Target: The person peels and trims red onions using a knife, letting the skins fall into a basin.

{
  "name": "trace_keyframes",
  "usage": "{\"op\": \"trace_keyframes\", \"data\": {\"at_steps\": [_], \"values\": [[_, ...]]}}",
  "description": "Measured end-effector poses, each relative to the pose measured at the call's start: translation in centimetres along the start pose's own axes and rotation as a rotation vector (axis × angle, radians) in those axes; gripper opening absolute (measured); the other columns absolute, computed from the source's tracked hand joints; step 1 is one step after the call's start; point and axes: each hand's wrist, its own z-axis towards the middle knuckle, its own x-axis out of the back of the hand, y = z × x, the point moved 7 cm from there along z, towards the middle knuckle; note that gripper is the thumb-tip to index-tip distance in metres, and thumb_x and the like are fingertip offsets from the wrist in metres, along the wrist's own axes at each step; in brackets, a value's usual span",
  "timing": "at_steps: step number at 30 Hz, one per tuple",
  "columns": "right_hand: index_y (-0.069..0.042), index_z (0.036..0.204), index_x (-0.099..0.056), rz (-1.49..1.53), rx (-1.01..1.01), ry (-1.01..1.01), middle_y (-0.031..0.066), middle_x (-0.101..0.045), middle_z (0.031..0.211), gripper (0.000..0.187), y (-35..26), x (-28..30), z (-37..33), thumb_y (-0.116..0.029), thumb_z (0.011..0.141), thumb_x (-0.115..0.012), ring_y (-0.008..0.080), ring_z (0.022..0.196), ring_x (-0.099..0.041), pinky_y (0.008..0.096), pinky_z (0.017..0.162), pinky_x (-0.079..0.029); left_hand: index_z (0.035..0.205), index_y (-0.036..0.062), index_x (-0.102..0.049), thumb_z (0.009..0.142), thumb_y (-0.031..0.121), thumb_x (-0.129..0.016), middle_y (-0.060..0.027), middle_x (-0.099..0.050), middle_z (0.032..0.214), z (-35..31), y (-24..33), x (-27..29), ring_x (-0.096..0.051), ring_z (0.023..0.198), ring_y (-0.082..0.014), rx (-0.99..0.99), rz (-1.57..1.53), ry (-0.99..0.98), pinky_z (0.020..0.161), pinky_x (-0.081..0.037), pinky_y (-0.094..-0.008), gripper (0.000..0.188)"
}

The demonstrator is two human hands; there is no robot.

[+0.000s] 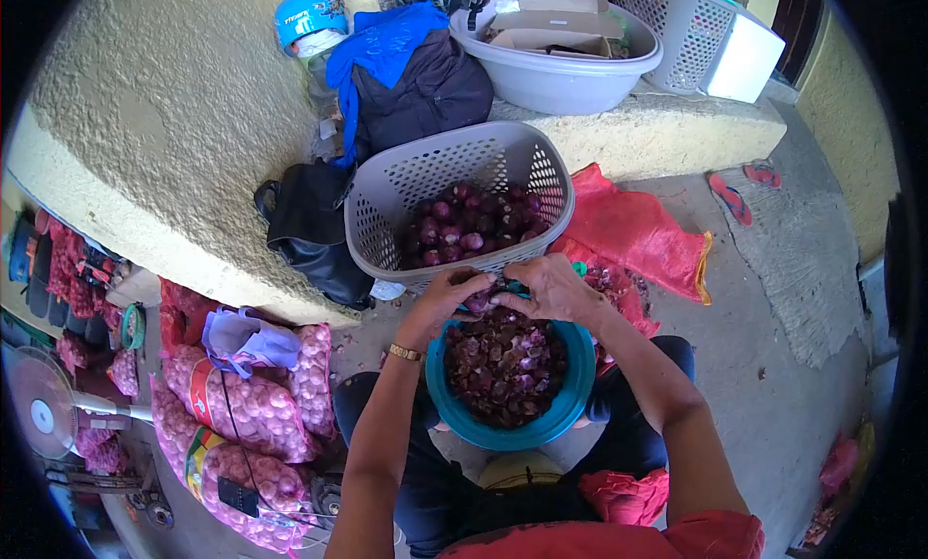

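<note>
My left hand (pixel 454 296), with a gold watch at the wrist, is closed around a purple-red onion (pixel 478 302). Close beside it, my right hand (pixel 553 290) has its fingers bent together at the onion; what they grip is hidden. Both hands are over the far rim of a teal basin (pixel 438 397), which holds onion skins (pixel 503 370) and purple pieces. Just beyond them stands a grey perforated basket (pixel 387 167) with many shiny purple onions (pixel 452 232) in it.
Net sacks of onions (pixel 261 414) lie at left under a lilac bag (pixel 249 341), near a fan (pixel 41 412). A red mesh sack (pixel 643 235) lies right of the basket. Behind it, a ledge (pixel 677 138) carries a large grey tub (pixel 561 80). Flip-flops (pixel 732 201) lie far right.
</note>
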Motion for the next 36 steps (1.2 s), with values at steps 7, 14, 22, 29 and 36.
{"op": "trace_keyframes", "data": {"at_steps": [7,14,22,29,36], "values": [[-0.001,0.081,-0.067,0.009,0.061,0.057,0.0197,-0.064,0.076,0.039,0.0,-0.3,0.0,-0.04,0.082,-0.066,0.0384,0.074,-0.064,0.0455,0.068,-0.052,0.109,0.0052,-0.065,0.085,0.035,-0.07,-0.0035,-0.062,0.1,0.5,-0.3,0.4,-0.058,0.092,-0.0126,-0.016,0.034,-0.014,0.075,-0.056,-0.0377,0.039],[-0.002,0.071,-0.066,-0.009,0.085,0.054,0.0185,-0.062,0.064,0.042,0.0,-0.3,-0.2,-0.043,0.08,-0.066,0.0379,0.064,-0.063,0.0454,0.062,-0.052,0.11,0.0044,-0.065,0.084,0.036,-0.071,-0.0035,-0.063,0.099,-0.1,0.4,0.2,-0.059,0.091,-0.0134,-0.039,-0.001,0.032,0.071,-0.058,-0.0363,0.041],[-0.005,0.07,-0.066,-0.071,0.153,0.001,0.0167,-0.06,0.061,0.042,-1.3,-0.8,-0.3,-0.046,0.08,-0.066,0.0359,0.061,-0.062,0.0449,0.058,-0.051,0.109,0.0061,-0.064,0.085,0.036,-0.07,-0.003,-0.065,0.092,0.0,0.3,1.1,-0.064,0.08,-0.0131,-0.054,-0.034,0.036,0.066,-0.059,-0.0339,0.038],[-0.008,0.069,-0.061,-0.078,0.266,-0.114,0.0093,-0.062,0.063,0.037,-2.6,-3.4,-1.1,-0.044,0.077,-0.07,0.0319,0.059,-0.062,0.0413,0.052,-0.048,0.098,0.0033,-0.065,0.087,0.036,-0.067,-0.0059,-0.067,0.085,-0.3,1.0,1.0,-0.067,0.069,-0.0155,-0.038,-0.183,0.081,0.063,-0.058,-0.0325,0.035],[-0.009,0.085,-0.062,-0.051,0.242,-0.149,0.0115,-0.061,0.065,0.037,-2.1,-2.1,-1.0,-0.044,0.077,-0.07,0.0337,0.066,-0.063,0.0436,0.058,-0.05,0.097,0.0035,-0.065,0.084,0.045,-0.068,-0.0061,-0.068,0.082,-0.6,0.8,1.7,-0.067,0.069,-0.0147,-0.015,-0.137,0.094,0.062,-0.057,-0.0321,0.043]]}}
